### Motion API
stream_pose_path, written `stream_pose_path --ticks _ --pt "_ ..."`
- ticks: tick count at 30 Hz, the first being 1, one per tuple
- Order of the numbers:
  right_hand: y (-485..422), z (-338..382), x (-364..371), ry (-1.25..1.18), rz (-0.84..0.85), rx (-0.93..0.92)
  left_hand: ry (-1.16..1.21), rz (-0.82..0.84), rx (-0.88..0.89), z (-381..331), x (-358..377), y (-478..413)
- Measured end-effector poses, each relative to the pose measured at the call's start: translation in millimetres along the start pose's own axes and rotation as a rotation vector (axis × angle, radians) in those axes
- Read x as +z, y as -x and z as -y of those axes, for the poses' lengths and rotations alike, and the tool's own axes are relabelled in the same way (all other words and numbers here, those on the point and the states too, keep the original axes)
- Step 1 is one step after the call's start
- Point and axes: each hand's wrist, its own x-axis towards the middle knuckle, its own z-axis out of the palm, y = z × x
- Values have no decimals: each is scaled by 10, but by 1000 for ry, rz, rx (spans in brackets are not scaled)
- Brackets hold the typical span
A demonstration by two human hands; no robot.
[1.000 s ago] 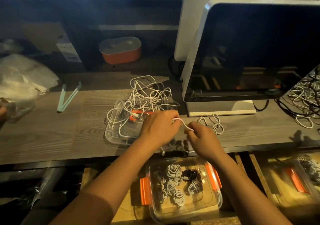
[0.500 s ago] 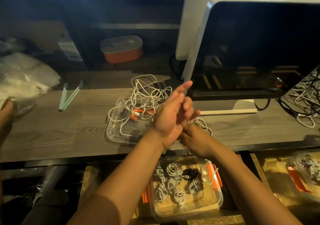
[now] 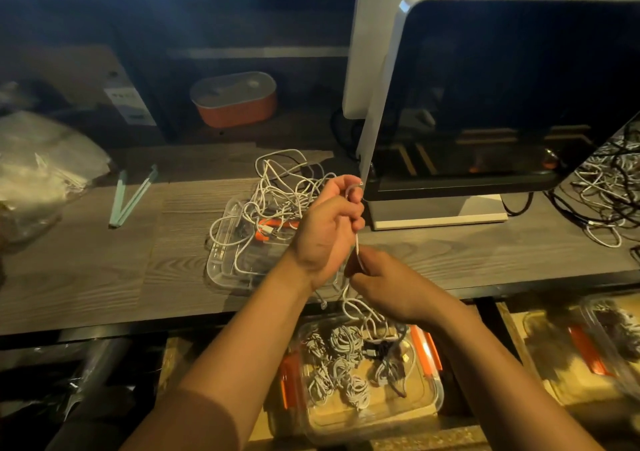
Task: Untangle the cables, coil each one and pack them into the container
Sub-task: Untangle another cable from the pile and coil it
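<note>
My left hand [image 3: 325, 232] is raised over the desk edge, fingers closed on the upper end of a white cable [image 3: 356, 242] whose plug tip sticks out above the fingers. My right hand [image 3: 384, 286] sits just below it and pinches the same cable; the slack hangs in loops toward a clear container with orange clips [image 3: 429, 398] below the desk, which holds several coiled white cables. A tangle of white cables [image 3: 280, 190] lies on a clear lid [image 3: 221, 263] on the desk, left of my hands.
A large monitor [image 3: 502, 104] stands at the right rear, its base close to my hands. More tangled cables [image 3: 602, 187] lie at far right. Two green sticks [image 3: 131, 196], a plastic bag [image 3: 38, 166] and an orange box [image 3: 235, 100] lie left and behind. Another container [image 3: 588, 353] sits at lower right.
My left hand opened flat and rose, then closed again around the cable's end. My right hand dropped below it, and the cable's slack slid off the desk to hang over the container.
</note>
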Motion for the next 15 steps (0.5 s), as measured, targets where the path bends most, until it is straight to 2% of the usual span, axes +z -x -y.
stream_pose_path --ticks 7,10,12,15 --pt "18 18 30 -7 0 -9 38 -111 -24 35 -58 -60" --pt "53 33 -5 -18 -19 -39 -55 -176 1 53 -128 -64" --pt "94 53 -37 -98 -55 -47 -236 -218 43 78 -210 -68" --pt "126 84 -99 -125 -185 -90 -883 -194 167 129 -346 -54"
